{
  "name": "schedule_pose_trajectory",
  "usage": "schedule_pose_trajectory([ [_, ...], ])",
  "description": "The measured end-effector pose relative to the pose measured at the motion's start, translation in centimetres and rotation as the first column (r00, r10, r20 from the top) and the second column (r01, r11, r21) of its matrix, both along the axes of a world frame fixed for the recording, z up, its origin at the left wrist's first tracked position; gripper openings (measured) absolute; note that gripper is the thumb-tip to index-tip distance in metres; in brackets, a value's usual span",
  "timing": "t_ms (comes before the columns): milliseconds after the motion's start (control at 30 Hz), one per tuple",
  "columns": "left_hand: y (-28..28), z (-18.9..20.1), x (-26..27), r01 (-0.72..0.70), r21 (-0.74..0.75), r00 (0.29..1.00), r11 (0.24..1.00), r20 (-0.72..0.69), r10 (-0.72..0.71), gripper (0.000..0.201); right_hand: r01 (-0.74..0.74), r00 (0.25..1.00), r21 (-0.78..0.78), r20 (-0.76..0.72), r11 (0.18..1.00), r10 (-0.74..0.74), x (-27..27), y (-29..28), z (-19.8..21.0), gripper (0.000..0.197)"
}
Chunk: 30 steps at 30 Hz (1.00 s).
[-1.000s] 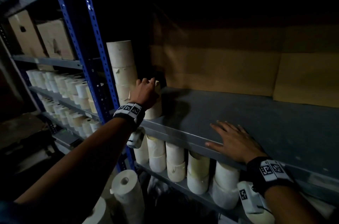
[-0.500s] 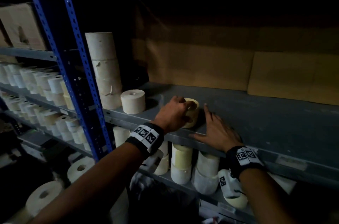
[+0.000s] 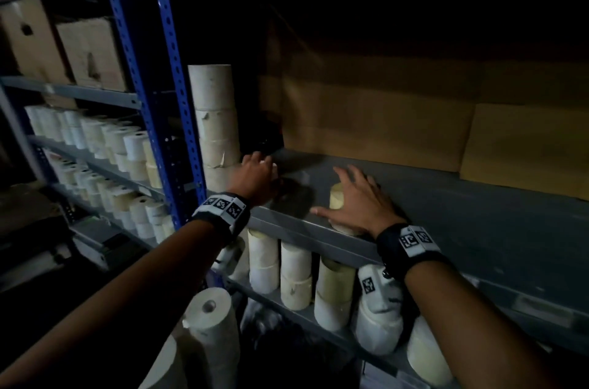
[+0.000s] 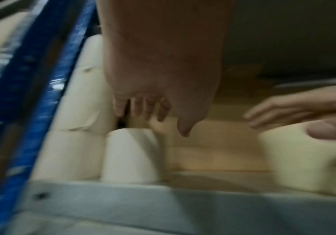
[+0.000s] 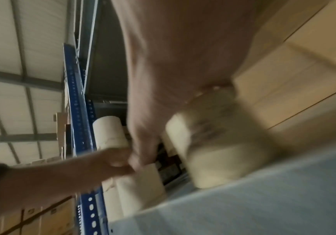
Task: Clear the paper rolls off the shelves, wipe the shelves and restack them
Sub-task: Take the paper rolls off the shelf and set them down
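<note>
On the grey shelf, a yellowish paper roll stands upright near the front edge. My right hand lies over it with spread fingers, the palm on its top and the thumb low at its side. A smaller white roll stands beside a tall stack of cream rolls at the shelf's left end. My left hand hovers just above that white roll, fingers hanging loosely and holding nothing. The wrist views are blurred.
A blue perforated upright stands left of the stack. Flat cardboard lines the back of the shelf. Several rolls fill the shelf below, more fill the left bay, and large rolls stand lower down.
My left hand has let go of the yellowish roll and moved left to the white roll by the stack. My right hand has slid onto the yellowish roll.
</note>
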<state>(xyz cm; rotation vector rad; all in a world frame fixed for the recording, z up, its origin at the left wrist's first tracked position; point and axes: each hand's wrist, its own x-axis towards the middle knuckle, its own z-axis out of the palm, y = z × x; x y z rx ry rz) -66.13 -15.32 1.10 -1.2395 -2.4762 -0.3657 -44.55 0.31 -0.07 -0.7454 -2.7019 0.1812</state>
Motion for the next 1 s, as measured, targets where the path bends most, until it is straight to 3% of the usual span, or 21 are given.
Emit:
schedule_pose_trajectory([
  [100,-0.3,-0.6,-2.8,-0.006,-0.105,1.000,0.994,-0.023,0.004,0.064,0.069,0.978,0.103,0.187,0.992,-0.088,-1.9,-0.2,0.0,0.099],
  [200,0.1,-1.8,-3.6,-0.013,-0.094,0.998,0.995,-0.057,0.008,0.061,0.099,0.982,0.164,0.144,0.981,-0.123,-2.6,0.2,-0.7,0.073],
  [333,0.7,-2.9,-2.9,-0.045,-0.022,0.999,0.999,-0.028,0.044,0.058,0.126,0.981,0.162,0.123,0.979,-0.147,-3.2,0.6,-0.8,0.064],
  [433,1.0,-2.4,-1.9,0.007,-0.031,1.000,0.999,0.018,-0.006,0.060,0.125,0.979,0.154,0.144,0.980,-0.147,-3.2,0.6,-0.6,0.061],
  [533,1.4,-1.3,0.3,0.201,-0.048,0.978,0.978,0.061,-0.198,0.057,0.104,0.973,0.124,0.194,0.987,-0.127,-2.9,0.5,0.0,0.061],
  [633,2.2,-0.5,2.8,0.301,-0.004,0.944,0.953,0.140,-0.298,0.052,0.058,0.963,0.066,0.260,0.996,-0.073,-2.2,0.6,0.8,0.065],
  [700,3.0,-0.3,4.0,0.282,-0.031,0.953,0.959,0.125,-0.276,0.065,0.027,0.957,0.027,0.289,0.999,-0.034,-1.4,0.9,1.1,0.066],
  [800,4.3,-0.7,5.0,0.212,-0.240,0.976,0.947,0.090,-0.196,0.091,0.038,0.957,0.037,0.285,0.999,-0.047,-0.4,1.1,0.9,0.077],
  [1000,4.9,-1.2,5.6,0.178,-0.285,0.983,0.942,0.085,-0.160,0.087,0.074,0.950,0.003,0.305,0.997,-0.071,-0.7,1.0,1.0,0.087],
])
